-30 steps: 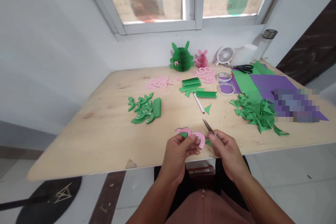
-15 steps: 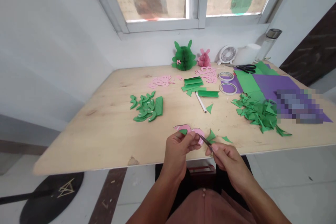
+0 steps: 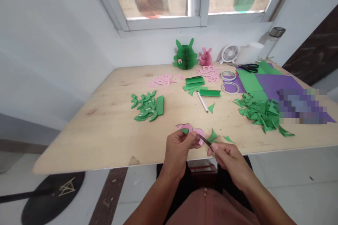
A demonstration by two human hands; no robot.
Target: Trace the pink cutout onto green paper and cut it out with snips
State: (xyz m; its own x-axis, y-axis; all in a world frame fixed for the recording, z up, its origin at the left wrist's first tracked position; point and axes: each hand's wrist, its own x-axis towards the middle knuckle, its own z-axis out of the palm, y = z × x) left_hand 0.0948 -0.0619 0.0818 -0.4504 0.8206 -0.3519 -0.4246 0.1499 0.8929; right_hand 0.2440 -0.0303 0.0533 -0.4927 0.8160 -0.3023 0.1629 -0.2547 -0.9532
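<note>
Near the table's front edge, my left hand (image 3: 179, 147) pinches a curved pink paper piece (image 3: 186, 127) between thumb and fingers. A bit of green paper (image 3: 185, 131) shows beside it at the fingers. My right hand (image 3: 229, 156) is closed around a pair of scissors (image 3: 205, 140); their handles are hidden in the palm. The narrow dark blades point left, with the tip at the pink paper by my left fingertips. Green paper offcuts (image 3: 212, 136) lie just beyond the blades.
Green curved cutouts (image 3: 146, 109) lie left; a heap of green scraps (image 3: 260, 112) lies right. Behind are a white pen (image 3: 202, 102), folded green strips (image 3: 194, 81), pink cutouts (image 3: 162, 80), tape rolls (image 3: 230, 88), black-handled scissors (image 3: 249, 67), a fan (image 3: 230, 54) and a green paper figure (image 3: 185, 57).
The view has shifted very slightly. Both hands keep their grips, and the scissors' tip remains at the pink paper's edge.
</note>
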